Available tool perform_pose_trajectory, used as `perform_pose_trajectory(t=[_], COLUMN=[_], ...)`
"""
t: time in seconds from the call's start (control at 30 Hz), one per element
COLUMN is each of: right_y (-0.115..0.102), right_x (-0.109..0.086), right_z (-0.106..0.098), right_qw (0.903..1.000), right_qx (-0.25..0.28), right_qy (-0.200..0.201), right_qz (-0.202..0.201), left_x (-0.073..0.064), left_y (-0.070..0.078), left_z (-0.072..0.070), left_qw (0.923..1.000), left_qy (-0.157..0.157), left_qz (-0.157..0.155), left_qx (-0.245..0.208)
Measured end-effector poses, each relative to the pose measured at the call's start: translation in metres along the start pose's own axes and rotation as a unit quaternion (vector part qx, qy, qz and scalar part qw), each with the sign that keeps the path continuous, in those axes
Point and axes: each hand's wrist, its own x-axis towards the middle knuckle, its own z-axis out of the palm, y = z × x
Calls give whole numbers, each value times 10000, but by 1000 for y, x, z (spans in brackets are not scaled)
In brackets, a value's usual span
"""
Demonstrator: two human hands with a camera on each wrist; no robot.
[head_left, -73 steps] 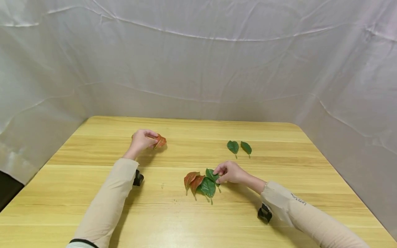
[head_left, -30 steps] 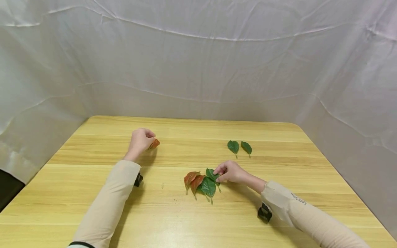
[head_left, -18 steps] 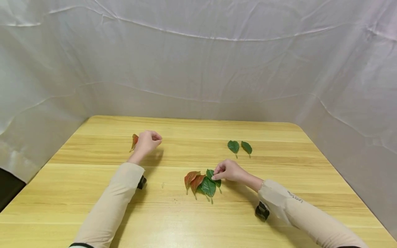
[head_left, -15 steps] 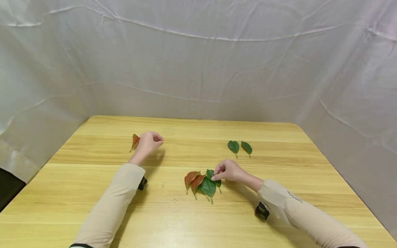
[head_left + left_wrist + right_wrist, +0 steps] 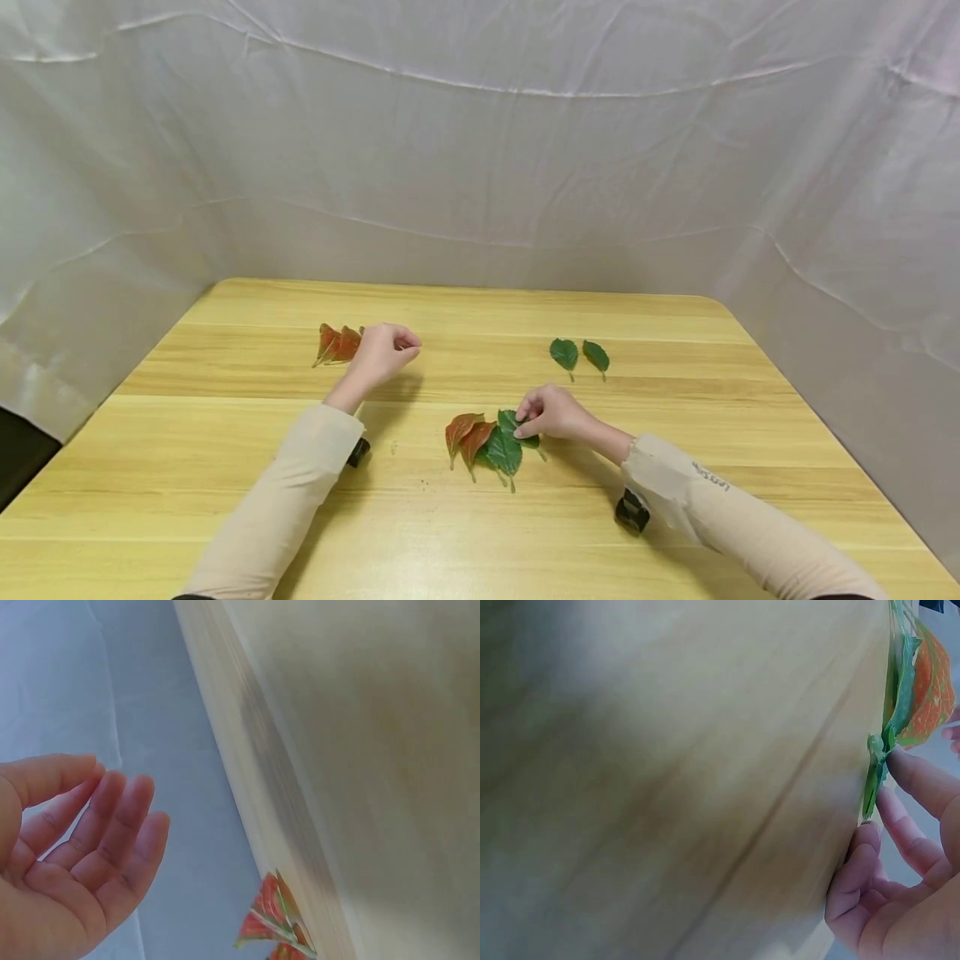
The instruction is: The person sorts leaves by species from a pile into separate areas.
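Observation:
My left hand [image 5: 382, 354] hovers over the back left of the table, just right of a small group of red leaves [image 5: 345, 344] that it partly hides. In the left wrist view its fingers are loosely bent with nothing between them, and red leaves [image 5: 262, 911] lie beyond them. Near the middle, my right hand [image 5: 558, 414] pinches a green leaf [image 5: 532, 442] at the right end of an overlapping cluster. Other green leaves [image 5: 505, 454] and two red leaves [image 5: 476, 440] make up that cluster, stems toward me. The right wrist view shows the thumb and finger at the green leaf's edge.
Two more green leaves [image 5: 564, 354] lie apart at the back right of the wooden table [image 5: 450, 542]. Pale cloth [image 5: 480, 183] hangs behind and along both sides. Small dark specks dot the tabletop in front of the cluster.
My left hand has let go of the red leaf and moved right, uncovering the red leaves. The right hand stays nearly put; its green leaf's stem has swung slightly right.

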Motion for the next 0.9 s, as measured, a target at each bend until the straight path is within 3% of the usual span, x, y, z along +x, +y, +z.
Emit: perform_pose_trajectory(t=[0.43, 0.77, 0.9], right_y=[-2, -2, -1], right_x=[-2, -2, -2], right_z=[1, 1, 1], right_qw=[9990, 9993, 9994], right_qx=[-370, -302, -293], right_qy=[198, 179, 184], right_qz=[-143, -85, -77], left_x=[-11, -18, -22], left_y=[23, 29, 32], left_z=[16, 29, 31], left_qw=[9977, 9886, 9832], left_qy=[-352, -1015, -1442], left_qz=[567, 1111, 1094], left_qx=[113, -59, -249])
